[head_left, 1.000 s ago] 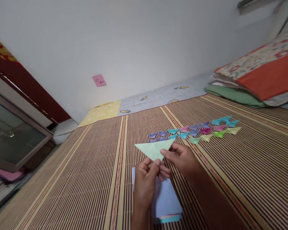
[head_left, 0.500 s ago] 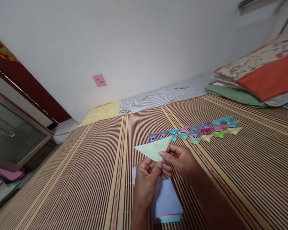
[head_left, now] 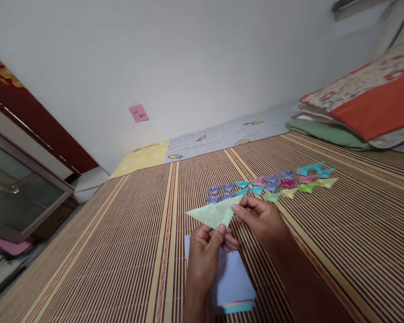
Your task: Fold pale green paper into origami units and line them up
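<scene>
A pale green sheet of paper (head_left: 213,212), folded into a triangle, is held up between my two hands. My left hand (head_left: 207,246) pinches its lower point between thumb and fingers. At the upper right corner, my right hand (head_left: 261,220) grips the edge with thumb and forefinger. Beneath my hands lies a stack of coloured paper (head_left: 234,278), a light blue sheet on top and other colours showing at the near edge. Just beyond the triangle, rows of small folded paper boats (head_left: 272,187) in several colours stand on the striped mat.
The striped bamboo mat (head_left: 128,251) spreads over the bed. Folded bedding (head_left: 363,112) is piled at the far right. A pink note (head_left: 138,113) is stuck on the white wall (head_left: 202,58). A glass-fronted cabinet (head_left: 16,188) stands at the left.
My right thumb and fingers have moved from the triangle's lower right side up to its right corner. My left hand still pinches the bottom point.
</scene>
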`<act>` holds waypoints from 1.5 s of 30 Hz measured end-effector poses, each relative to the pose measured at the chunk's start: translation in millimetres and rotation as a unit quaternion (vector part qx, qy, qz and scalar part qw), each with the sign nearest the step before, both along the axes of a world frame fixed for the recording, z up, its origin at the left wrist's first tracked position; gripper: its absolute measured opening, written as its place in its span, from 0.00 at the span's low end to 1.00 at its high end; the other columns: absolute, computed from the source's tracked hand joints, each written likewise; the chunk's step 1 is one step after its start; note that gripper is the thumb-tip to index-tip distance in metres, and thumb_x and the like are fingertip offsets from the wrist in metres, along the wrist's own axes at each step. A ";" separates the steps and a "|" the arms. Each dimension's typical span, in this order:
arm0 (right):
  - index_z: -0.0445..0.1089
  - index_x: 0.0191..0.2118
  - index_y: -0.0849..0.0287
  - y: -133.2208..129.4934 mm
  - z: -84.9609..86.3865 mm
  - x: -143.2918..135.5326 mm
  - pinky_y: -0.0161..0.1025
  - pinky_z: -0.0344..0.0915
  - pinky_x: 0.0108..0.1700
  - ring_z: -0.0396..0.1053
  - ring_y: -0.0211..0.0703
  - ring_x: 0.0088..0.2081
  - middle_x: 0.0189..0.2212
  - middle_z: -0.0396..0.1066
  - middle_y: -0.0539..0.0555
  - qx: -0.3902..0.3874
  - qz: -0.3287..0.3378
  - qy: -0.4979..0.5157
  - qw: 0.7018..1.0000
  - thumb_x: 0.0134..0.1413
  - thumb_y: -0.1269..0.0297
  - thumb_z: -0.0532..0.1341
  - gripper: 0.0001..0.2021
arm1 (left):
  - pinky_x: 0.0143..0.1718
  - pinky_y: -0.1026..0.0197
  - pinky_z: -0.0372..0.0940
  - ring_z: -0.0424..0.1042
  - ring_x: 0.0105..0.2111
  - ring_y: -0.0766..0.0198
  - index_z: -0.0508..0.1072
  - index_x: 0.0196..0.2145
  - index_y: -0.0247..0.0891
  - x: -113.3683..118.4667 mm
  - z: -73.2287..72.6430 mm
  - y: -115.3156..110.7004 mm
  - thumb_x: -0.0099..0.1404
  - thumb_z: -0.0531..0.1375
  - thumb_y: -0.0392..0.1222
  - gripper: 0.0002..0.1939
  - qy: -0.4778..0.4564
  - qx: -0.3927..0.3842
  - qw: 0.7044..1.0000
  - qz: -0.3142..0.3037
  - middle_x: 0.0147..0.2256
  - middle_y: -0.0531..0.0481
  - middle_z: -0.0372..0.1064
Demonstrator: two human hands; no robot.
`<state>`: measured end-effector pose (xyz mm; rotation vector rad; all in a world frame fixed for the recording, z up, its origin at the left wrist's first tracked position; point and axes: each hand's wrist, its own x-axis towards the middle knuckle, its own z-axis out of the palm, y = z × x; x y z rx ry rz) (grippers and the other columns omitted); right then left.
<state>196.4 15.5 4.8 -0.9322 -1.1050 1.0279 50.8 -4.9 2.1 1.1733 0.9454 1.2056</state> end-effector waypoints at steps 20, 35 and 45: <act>0.75 0.36 0.55 -20.5 30.3 18.0 0.42 0.68 0.45 0.74 0.45 0.41 0.34 0.76 0.51 0.227 -0.105 -0.287 0.925 0.63 0.71 0.61 0.06 | 0.37 0.59 0.65 0.76 0.32 0.55 0.81 0.29 0.38 -21.0 -6.7 3.1 0.69 0.59 0.39 0.13 0.265 0.100 0.958 0.048 0.29 0.45 0.79; 0.77 0.38 0.54 -23.3 32.0 10.2 0.42 0.67 0.43 0.73 0.45 0.40 0.34 0.77 0.51 0.218 0.049 -0.328 0.918 0.65 0.70 0.60 0.07 | 0.35 0.62 0.61 0.74 0.33 0.57 0.83 0.37 0.43 -20.2 4.3 -1.6 0.67 0.56 0.29 0.15 0.353 0.194 0.915 0.004 0.31 0.49 0.78; 0.76 0.39 0.54 -28.5 30.7 16.8 0.38 0.66 0.42 0.74 0.41 0.39 0.35 0.76 0.49 0.157 0.111 -0.296 0.936 0.67 0.67 0.61 0.06 | 0.32 0.63 0.57 0.70 0.30 0.59 0.80 0.34 0.41 -23.6 8.4 -2.8 0.62 0.53 0.23 0.19 0.337 0.172 0.926 -0.008 0.28 0.51 0.73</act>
